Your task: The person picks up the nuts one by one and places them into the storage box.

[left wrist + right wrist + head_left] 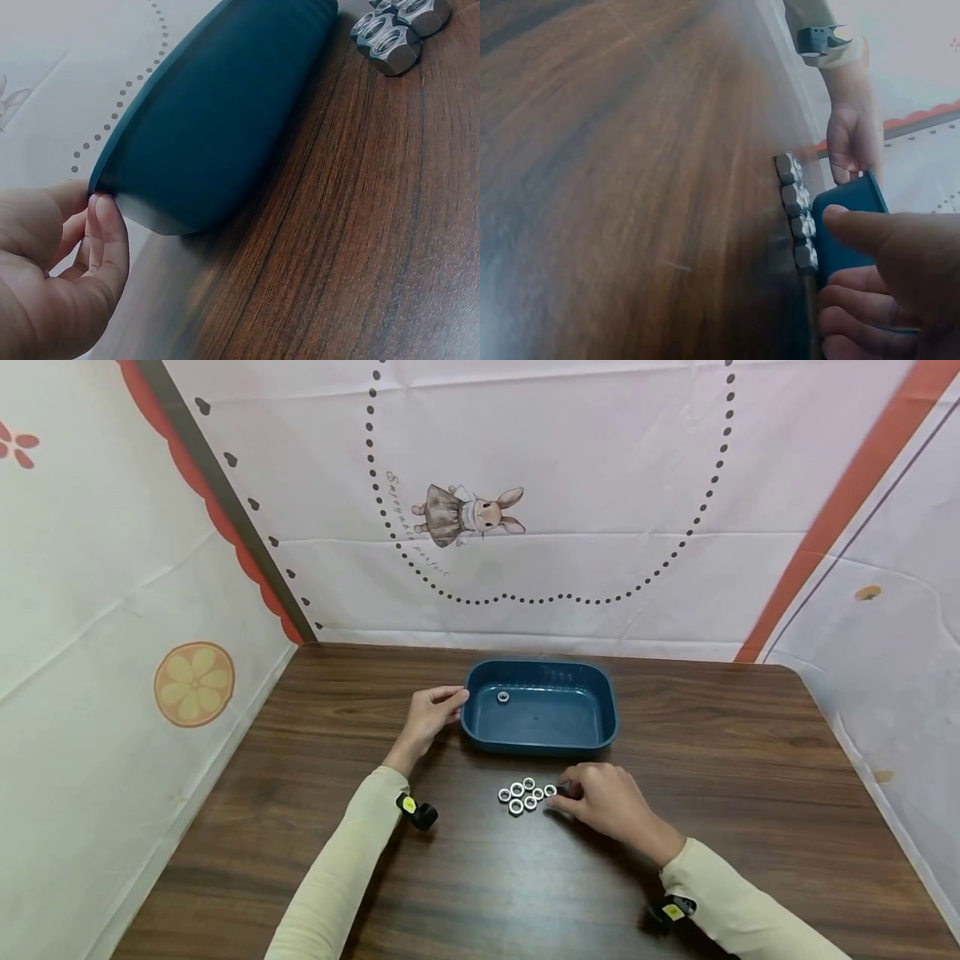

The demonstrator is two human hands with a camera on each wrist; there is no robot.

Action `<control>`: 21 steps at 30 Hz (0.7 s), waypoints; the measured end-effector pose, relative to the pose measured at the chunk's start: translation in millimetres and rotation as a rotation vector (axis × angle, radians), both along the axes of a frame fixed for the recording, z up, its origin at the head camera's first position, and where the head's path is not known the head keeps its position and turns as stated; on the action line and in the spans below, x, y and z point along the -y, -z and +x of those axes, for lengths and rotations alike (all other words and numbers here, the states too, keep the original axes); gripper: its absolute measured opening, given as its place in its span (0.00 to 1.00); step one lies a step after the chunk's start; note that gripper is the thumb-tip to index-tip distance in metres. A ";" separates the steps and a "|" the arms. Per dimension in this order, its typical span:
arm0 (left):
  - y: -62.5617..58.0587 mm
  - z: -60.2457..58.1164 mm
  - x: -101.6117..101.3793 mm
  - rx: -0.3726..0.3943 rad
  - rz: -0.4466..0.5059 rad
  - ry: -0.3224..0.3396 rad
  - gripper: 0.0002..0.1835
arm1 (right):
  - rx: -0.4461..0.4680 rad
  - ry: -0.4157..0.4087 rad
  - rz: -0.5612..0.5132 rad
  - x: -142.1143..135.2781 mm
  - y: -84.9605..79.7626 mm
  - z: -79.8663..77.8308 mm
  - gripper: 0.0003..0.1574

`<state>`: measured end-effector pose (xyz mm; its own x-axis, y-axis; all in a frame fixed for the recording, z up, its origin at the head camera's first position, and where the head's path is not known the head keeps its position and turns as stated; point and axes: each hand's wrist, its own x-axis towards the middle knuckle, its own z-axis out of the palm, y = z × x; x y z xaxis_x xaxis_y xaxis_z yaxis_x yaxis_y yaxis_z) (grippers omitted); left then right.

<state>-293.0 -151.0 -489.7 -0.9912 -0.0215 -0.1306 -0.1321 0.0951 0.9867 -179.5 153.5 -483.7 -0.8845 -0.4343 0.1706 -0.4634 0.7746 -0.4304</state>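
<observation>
My left hand [431, 720] pinches the left rim of a dark blue plastic bin [534, 748] between thumb and fingers; the left wrist view shows this grip [75, 259] up close. One metal hex nut [503, 697] lies inside the bin, toward its left. In front of the bin, several silver hex nuts [517, 790] lie flat in a loose cluster. My right hand [606, 797] is at the cluster's right side, thumb and fingers spread around the rightmost nut [551, 791]. In the right wrist view, nothing shows between the thumb [855, 223] and the fingers.
The bin stands near the back of a dark wood-grain table [360, 893]. Printed cloth walls [570, 493] rise behind and on both sides. Each sleeve carries a black wrist camera [420, 814].
</observation>
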 end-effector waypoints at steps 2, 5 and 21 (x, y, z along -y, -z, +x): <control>-0.1 0.6 0.8 -0.001 -0.001 0.002 0.19 | 0.006 0.015 -0.001 3.0 1.8 -0.6 0.19; -1.0 1.3 1.5 0.002 -0.001 0.007 0.20 | 0.008 0.029 0.000 6.5 3.9 -1.2 0.19; -15.4 5.6 0.5 0.042 -0.011 0.038 0.20 | -0.054 0.035 -0.019 10.7 15.0 -1.0 0.11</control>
<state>-287.4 -151.5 -474.3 -0.9850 0.0139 -0.1723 -0.1697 0.1120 0.9791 -180.5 142.8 -498.7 -0.8881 -0.3999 0.2265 -0.4595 0.7823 -0.4206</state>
